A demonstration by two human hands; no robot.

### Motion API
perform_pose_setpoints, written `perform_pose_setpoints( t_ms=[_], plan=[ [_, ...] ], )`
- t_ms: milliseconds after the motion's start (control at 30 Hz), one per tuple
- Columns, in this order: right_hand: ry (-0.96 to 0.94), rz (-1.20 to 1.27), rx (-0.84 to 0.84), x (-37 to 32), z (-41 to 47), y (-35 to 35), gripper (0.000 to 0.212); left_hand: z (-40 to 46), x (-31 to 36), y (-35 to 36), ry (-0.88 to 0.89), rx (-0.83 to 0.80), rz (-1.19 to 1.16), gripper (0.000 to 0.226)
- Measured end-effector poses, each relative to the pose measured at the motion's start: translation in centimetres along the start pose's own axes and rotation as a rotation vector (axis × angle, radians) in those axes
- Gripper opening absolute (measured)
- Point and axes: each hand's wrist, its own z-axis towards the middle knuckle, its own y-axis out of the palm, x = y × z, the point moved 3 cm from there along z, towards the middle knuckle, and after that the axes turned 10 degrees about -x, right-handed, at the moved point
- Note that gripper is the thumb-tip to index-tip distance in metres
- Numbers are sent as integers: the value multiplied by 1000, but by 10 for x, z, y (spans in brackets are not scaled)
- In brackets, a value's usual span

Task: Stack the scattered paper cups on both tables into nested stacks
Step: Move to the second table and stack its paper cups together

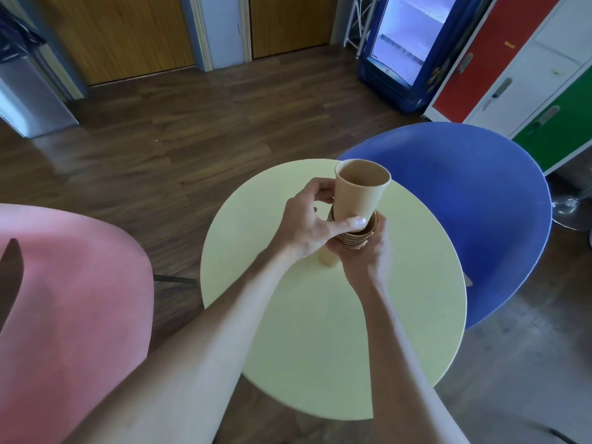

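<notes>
Gripping a single paper cup (360, 195) near its base, the left hand (307, 224) holds it partly inside the nested stack (357, 237). The right hand (365, 254) is wrapped around that stack, above the yellow counter (320, 331).

Above the far part of the round yellow table (320, 331), the left hand (307, 224) holds a brown paper cup (358, 193) with its bottom inside a nested stack (355, 237). The right hand (365, 254) grips this stack from below.
</notes>
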Motion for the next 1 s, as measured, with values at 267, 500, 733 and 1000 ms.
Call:
perform_pose_setpoints(
  t_ms=[267, 500, 733, 1000],
  plan=[
    [-18, 24, -23, 1, -13, -6, 72, -9, 0, 7, 6, -82, 66, 101],
    [-2, 43, -105, 1, -24, -11, 81, -7, 28, 20, 122, -83, 308, 76],
    [-20, 5, -101, 5, -28, -14, 81, -9, 13, 23, 174, -76, 468, 64],
    [47, -24, -178, 2, -38, -24, 88, -21, 26, 14, 95, -19, 373, 47]
  ],
)
